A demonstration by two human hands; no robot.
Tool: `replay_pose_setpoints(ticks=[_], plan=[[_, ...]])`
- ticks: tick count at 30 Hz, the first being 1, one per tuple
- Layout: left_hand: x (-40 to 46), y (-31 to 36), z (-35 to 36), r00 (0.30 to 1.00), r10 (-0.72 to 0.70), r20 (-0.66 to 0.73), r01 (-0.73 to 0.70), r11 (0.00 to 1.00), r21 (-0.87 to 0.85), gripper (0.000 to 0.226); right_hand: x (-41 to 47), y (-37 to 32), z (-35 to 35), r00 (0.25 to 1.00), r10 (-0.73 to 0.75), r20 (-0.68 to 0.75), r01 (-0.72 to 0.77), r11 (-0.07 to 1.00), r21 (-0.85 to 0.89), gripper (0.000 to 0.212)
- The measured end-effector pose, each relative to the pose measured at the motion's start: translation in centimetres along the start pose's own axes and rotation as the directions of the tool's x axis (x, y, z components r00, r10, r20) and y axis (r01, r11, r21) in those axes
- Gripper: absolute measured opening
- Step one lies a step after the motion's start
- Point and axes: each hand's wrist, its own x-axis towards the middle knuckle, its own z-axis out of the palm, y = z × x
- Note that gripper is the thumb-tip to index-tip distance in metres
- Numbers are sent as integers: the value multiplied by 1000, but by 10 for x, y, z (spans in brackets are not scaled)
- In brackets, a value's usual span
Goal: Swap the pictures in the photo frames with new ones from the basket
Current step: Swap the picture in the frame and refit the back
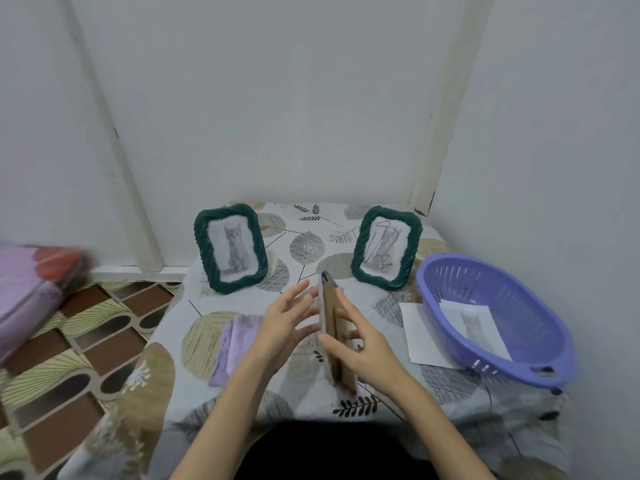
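Starting at nine o'clock, a folded pink bedding pile [31,299] lies on the patterned floor beside the tabletop [166,358]. At about eleven o'clock a green frame with the cat picture [231,250] stands upright. A lilac cloth [235,344] lies flat just left of the left hand [282,323], whose grip is released: fingers straight and spread, reaching toward the thing in the middle without clearly closing on it.

Dead centre, a third frame [330,327] is held on edge, seen almost edge-on, its long axis running from six toward twelve o'clock. The right hand [360,344] grasps it from the three o'clock side, fingers [346,306] curled onto its face. Whether its picture is in or out cannot be told from this angle.

At one o'clock a second green frame with a scribbled sheet [386,247] stands upright. At three o'clock the purple basket [498,320] holds a new cat picture [474,323]; a white sheet [420,334] lies partly under its rim.

The basket sits to the right of the held frame, so the right hand is nearer to it, though that hand is occupied; fetching a picture likely means passing the frame leftward first.
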Motion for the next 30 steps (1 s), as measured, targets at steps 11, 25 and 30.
replay_pose_setpoints(ticks=[11,25,30], plan=[[5,-51,0,1000,-23,-21,31,768,640,55,-5,22,-29,967,21,-252,-20,1000,6,64],[13,-65,-33,996,-77,39,-18,254,967,60,-7,82,-36,947,272,-171,-316,881,-352,68],[25,-60,-28,990,-142,17,-17,1,1000,62,-15,98,-28,966,188,-180,-260,651,-713,67]])
